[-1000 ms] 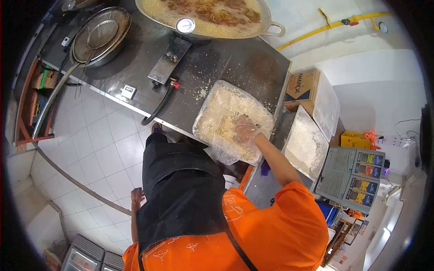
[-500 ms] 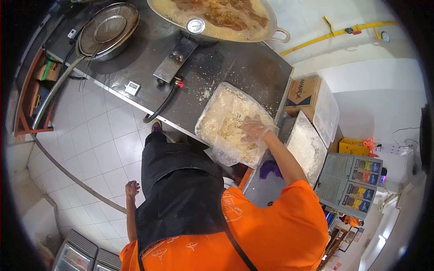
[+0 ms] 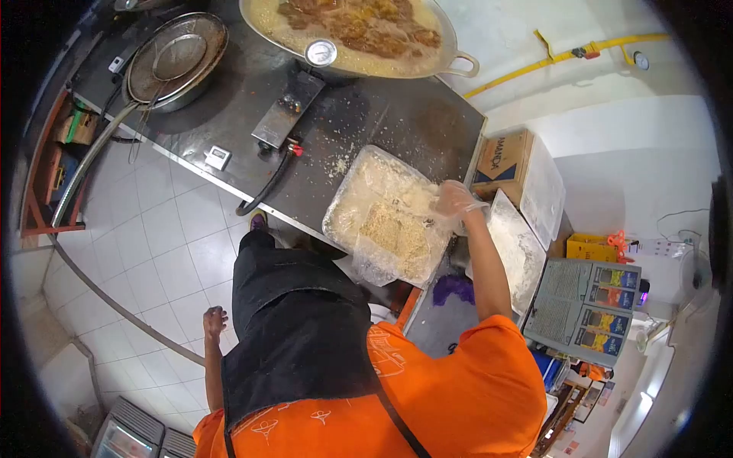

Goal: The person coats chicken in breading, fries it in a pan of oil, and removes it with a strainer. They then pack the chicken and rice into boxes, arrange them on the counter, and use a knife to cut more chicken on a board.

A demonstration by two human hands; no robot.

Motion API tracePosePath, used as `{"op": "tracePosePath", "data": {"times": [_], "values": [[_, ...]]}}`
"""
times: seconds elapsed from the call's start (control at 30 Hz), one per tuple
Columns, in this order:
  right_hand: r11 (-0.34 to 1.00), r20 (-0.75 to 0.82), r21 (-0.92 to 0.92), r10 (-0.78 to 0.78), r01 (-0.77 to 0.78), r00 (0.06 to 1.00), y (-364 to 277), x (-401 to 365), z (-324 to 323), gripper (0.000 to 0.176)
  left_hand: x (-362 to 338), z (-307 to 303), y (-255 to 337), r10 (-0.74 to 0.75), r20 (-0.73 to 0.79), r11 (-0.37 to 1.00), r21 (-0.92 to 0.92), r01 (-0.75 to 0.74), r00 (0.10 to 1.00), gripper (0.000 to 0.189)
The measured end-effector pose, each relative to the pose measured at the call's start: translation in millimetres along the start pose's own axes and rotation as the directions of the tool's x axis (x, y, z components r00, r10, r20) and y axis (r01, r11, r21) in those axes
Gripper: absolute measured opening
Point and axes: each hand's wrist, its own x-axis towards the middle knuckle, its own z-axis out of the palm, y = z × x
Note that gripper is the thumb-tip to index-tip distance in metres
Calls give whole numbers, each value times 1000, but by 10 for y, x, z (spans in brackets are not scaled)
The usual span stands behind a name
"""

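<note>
My right hand (image 3: 456,200), in a clear plastic glove, is at the upper right edge of a shallow tray (image 3: 330,221) lined with plastic. Its fingers look bent together, and what they hold, if anything, is hidden. Pale flour and coarser crumbs (image 3: 393,233) fill the tray, with a clear plastic sheet (image 3: 372,263) bunched at its near edge. Away to the left, my bare left hand (image 3: 215,322) hangs low above the tiled floor, its fingers loosely curled and apart, holding nothing.
A wide pan (image 3: 460,64) of bubbling oil and browned food stands at the back with a dial thermometer (image 3: 321,53). Strainers (image 3: 179,57) rest over a bowl at left. A small timer (image 3: 217,158), black hose (image 3: 267,195), carton (image 3: 500,156) and floured tray (image 3: 513,248) are also around.
My right hand has drawn back from over the crumbs to the tray's right edge, and its spread fingers have come together. The view has shifted slightly. My left hand still hangs low.
</note>
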Motion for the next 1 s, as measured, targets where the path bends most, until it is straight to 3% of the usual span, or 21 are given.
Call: {"op": "tracePosePath", "data": {"times": [0.03,0.1,0.17,0.3,0.33,0.37,0.4,0.43,0.5,0.53,0.57,0.63,0.67,0.73,0.83,0.9,1.0], "values": [[1000,-8,-8,-8,8,1000,-5,-43,-84,54,8,0,73,31,-25,999,-19,-32,999,26],[990,-230,4,-135,140,964,11,-253,-362,55,31,-22,203,76,-69,995,-59,-80,995,26],[985,-318,50,-142,167,937,-104,-568,-995,54,160,-25,133,105,-90,994,6,-105,990,25],[920,-451,346,-10,185,892,-558,-1170,-2515,48,461,-62,-232,18,-21,995,-93,-19,1000,29],[964,-569,160,-86,213,818,-535,-1091,-2792,47,543,-42,-327,-76,-20,991,-108,74,997,30],[977,-660,-32,-179,212,729,-515,-993,-3093,47,710,-67,-616,-53,61,961,-268,68,997,30],[980,-654,21,-136,197,744,-700,-977,-3473,49,859,-111,-771,-18,138,904,-420,75,990,29],[980,-643,74,-95,184,760,-936,-925,-3847,50,862,-102,-705,-7,134,900,-432,65,991,29],[984,-563,20,-133,175,816,-1221,-522,-4495,57,621,-13,-572,31,62,972,-235,-15,998,30],[985,-590,-87,-169,146,789,-1326,-220,-4748,53,521,-11,-509,43,39,982,-187,-35,998,30],[978,-638,-167,-204,125,743,-1386,224,-4917,49,439,-7,-475,55,16,989,-139,-52,998,30],[955,-742,-289,-269,70,614,-1519,1106,-5205,44,293,3,-275,-7,-31,966,-259,-1,999,30],[952,-744,-295,-281,80,606,-1664,1348,-5339,44,217,-16,-196,-46,-50,949,-315,28,998,30],[903,-535,-428,-217,-41,817,-1973,1819,-5561,38,185,-85,-148,-112,-72,916,-393,75,991,31],[921,-479,-388,-164,-40,862,-1935,2657,-5597,25,113,-229,-110,-111,-105,925,-375,64,988,33],[929,-456,-365,-129,-53,881,-1923,2821,-5574,23,18,-352,-69,-189,-139,923,-364,127,972,33],[926,-626,-359,-145,-119,766,-1676,2715,-5415,21,29,-531,-11,-213,-139,930,-331,158,967,33]]}}
